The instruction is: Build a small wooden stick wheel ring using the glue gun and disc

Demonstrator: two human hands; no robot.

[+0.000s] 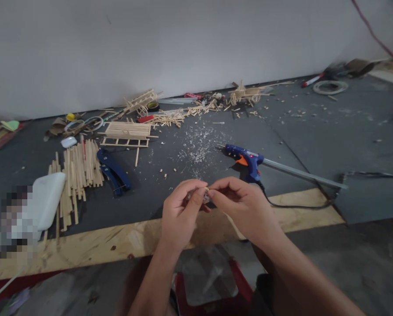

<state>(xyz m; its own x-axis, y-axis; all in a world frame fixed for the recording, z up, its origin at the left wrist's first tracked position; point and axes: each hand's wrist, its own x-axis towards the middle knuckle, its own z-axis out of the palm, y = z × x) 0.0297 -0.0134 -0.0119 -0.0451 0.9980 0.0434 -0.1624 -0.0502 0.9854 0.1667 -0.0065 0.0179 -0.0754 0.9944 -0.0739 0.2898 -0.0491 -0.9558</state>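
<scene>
The left hand and right hand are meeting above the near edge of the surface, both pinching a small pale piece, mostly hidden by fingers. A blue glue gun is lying beyond the right hand; a blue hand tool and wooden sticks are lying farther left.

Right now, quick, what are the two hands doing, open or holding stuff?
Left hand: closed, fingertips pinching a small pale piece, too small to identify.
Right hand: closed, thumb and finger pinched at the same piece.
</scene>
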